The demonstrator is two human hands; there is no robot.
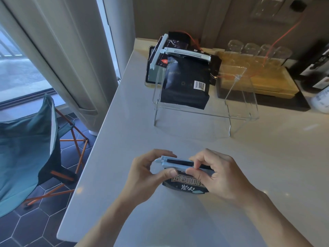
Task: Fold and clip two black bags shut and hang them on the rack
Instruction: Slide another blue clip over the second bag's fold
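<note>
A black bag point(187, 184) with printed lettering lies on the white counter near me. A pale blue clip point(175, 164) sits across its folded top. My left hand point(147, 173) pinches the clip's left end and my right hand point(217, 173) presses on its right part. Further back, a clear acrylic rack point(240, 114) stands on the counter. A second black bag point(187, 82) with a barcode hangs from the rack's left side by a white clip point(188, 54). Another white clip point(159, 50) and more black packaging sit behind it.
The white counter point(135, 122) ends at a left edge above a dark tiled floor. A teal folding chair point(26, 148) stands there. A wooden tray point(258, 81) with upturned glasses sits behind the rack, beside dark bottles at far right. An orange cord point(277, 43) runs across the back.
</note>
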